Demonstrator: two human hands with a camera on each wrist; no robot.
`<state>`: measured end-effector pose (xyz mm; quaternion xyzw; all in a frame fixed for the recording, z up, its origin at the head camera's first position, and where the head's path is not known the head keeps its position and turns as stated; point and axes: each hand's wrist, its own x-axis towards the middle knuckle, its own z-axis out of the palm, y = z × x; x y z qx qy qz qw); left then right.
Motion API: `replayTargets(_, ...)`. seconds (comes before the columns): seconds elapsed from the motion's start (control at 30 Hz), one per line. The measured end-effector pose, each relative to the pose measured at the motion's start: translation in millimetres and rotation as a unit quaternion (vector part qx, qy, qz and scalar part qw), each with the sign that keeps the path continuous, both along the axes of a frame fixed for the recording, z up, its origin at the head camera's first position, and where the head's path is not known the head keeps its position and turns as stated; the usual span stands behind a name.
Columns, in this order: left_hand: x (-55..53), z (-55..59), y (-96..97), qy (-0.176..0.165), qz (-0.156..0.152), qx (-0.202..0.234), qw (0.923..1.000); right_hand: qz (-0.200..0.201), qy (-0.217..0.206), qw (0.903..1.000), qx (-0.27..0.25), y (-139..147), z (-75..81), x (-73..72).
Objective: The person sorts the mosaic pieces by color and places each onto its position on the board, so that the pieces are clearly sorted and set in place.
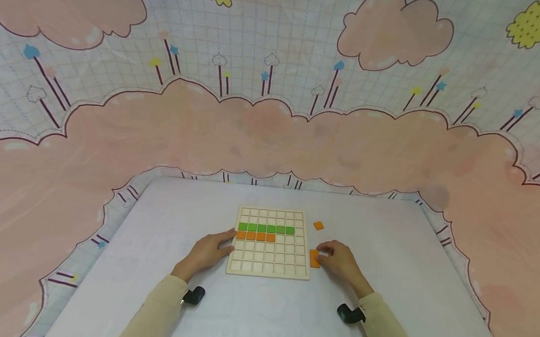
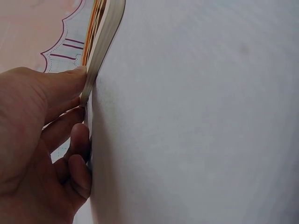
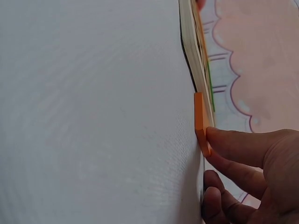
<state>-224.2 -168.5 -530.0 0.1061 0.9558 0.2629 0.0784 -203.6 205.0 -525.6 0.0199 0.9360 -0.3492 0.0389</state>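
Note:
A pale square board (image 1: 266, 267) with a grid of cells lies on the table. One row holds several green tiles (image 1: 262, 228); the row below has several orange tiles (image 1: 251, 236) from its left end. My left hand (image 1: 207, 249) rests its thumb and index finger, spread apart, against the board's left edge. In the left wrist view, the left thumb (image 2: 70, 79) touches the board's side. Beside the right edge, my right hand (image 1: 340, 262) pinches an orange rectangular piece (image 1: 313, 259) between thumb and index finger. That piece (image 3: 199, 109) stays low at the table surface.
A small loose orange tile (image 1: 318, 225) lies right of the board's upper part, apart from it. White cloth covers the table (image 1: 265, 312). A patterned pink cloth (image 1: 271, 139) with cloud outlines hangs behind. Dark wrist cameras (image 1: 350, 314) sit on both sleeves.

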Motion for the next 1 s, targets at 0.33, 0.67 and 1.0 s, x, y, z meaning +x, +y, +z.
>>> replayTargets(0.33,0.9,-0.9,-0.3,-0.005,0.001,-0.002,1.0000,-0.002,0.008,0.9997,-0.024,1,-2.2,0.2)
replayTargets(0.67,1.9,0.6,-1.6,-0.004,-0.001,-0.001,1.0000,-0.014,0.021,0.9987,-0.045,4,-0.8,-1.6)
replayTargets(1.0,-1.1,-0.6,-2.7,0.009,-0.011,-0.003,0.9999,-0.020,0.030,0.9980,-0.052,8,12.1,-6.5)
